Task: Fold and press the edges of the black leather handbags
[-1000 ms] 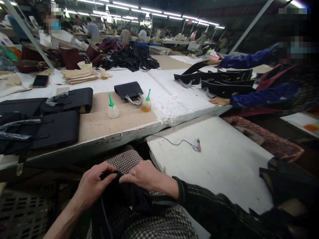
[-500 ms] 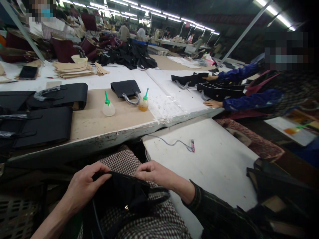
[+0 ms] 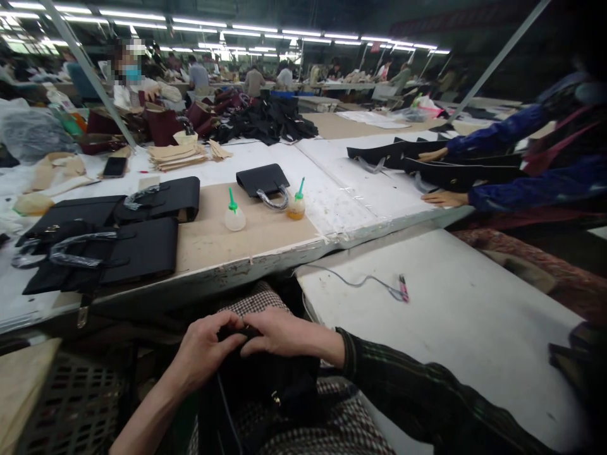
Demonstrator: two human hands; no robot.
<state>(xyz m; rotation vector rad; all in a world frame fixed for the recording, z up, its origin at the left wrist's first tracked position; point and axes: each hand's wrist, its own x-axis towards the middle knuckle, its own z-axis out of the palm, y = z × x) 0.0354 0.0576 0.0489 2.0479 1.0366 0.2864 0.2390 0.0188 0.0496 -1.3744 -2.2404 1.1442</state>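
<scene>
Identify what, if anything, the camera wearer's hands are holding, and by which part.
The left hand and right hand hold a black piece with a small metal fitting by its upper edge; its exact kind cannot be told.

And in comes my bare right hand [image 3: 279, 332], right up beside the bare left hand [image 3: 203, 344] at the black fabric piece [image 3: 294, 379]. Their gap's closed!

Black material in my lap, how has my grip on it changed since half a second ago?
Your right hand has moved left along the edge of the black material, close up to your left hand, which keeps its pinch. Whether the right let go in between isn't shown. The amber bottle and small black bag stayed put.
</scene>
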